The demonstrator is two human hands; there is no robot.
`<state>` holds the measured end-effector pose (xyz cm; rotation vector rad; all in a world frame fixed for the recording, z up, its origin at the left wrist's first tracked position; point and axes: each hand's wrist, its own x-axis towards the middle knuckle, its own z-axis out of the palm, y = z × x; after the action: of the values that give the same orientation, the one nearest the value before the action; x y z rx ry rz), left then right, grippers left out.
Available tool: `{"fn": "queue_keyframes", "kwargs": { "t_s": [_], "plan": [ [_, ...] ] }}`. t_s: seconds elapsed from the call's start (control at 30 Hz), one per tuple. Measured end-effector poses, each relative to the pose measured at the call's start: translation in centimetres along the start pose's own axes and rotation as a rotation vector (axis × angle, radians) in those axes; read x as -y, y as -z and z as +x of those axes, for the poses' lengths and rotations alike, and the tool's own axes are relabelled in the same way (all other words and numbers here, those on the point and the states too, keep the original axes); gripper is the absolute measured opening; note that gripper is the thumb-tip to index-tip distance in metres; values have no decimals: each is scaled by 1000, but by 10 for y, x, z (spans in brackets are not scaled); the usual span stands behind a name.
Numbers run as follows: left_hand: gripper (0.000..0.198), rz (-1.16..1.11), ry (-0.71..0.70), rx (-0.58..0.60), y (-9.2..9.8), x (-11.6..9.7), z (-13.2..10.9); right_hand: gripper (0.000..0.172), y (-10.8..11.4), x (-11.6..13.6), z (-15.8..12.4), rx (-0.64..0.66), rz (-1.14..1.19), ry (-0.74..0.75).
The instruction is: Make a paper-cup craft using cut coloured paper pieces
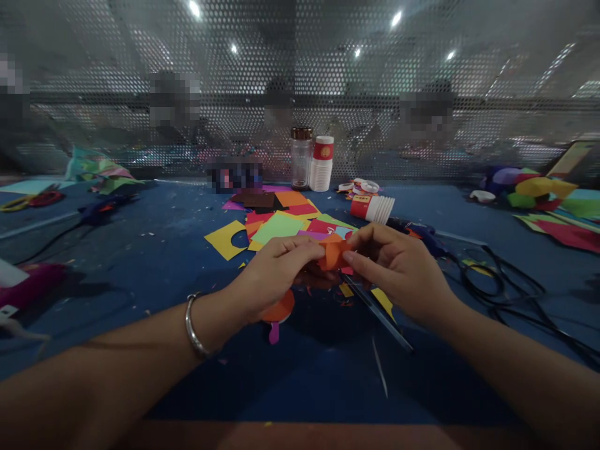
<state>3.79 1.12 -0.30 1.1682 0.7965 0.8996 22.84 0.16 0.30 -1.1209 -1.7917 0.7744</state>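
A small piece of orange paper (pixel 332 255), curled or folded, is held up over the table between my two hands. My left hand (pixel 281 265) pinches its left side between thumb and fingers. On the right side, my right hand (pixel 391 265) grips it the same way, with the other fingers curled behind. Partly hidden under my left wrist lies an orange paper disc (pixel 280 308) with a purple tab (pixel 274 332) sticking out toward me. Just beyond my hands are coloured paper sheets, among them a light green one (pixel 280 229) and a yellow one with a round cut-out (pixel 224 240).
A glass jar (pixel 300 161) and stacked paper cups (pixel 322 164) stand at the back; more cups (pixel 372 208) lie sideways. A glue gun (pixel 419 234) with black cable (pixel 492 284) is at right, a clear stick (pixel 382 315) nearer. Another glue gun (pixel 105 208) and scissors (pixel 44 199) lie left.
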Motion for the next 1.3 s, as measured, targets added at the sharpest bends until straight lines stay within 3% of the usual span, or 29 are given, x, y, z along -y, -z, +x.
{"fn": "queue_keyframes", "kwargs": {
  "t_s": [0.2,0.43,0.8,0.97,1.1,1.3],
  "plan": [
    [16,81,-75,-3,-2,1,-2,19,-1,2,1,19,142,-70],
    [10,272,-182,-29,1,-1,-2,37,-3,2,2,48,305,-172],
    [12,350,-215,0,4,1,-3,37,-4,-1,2,60,353,-180],
    [19,488,-181,-25,6,1,-3,38,-5,-1,1,60,357,-184],
    [13,502,-91,-10,4,-2,-3,36,-5,-1,0,79,349,-214],
    [15,561,-103,10,5,-3,-3,38,-5,1,0,104,369,-271]
  ]
}}
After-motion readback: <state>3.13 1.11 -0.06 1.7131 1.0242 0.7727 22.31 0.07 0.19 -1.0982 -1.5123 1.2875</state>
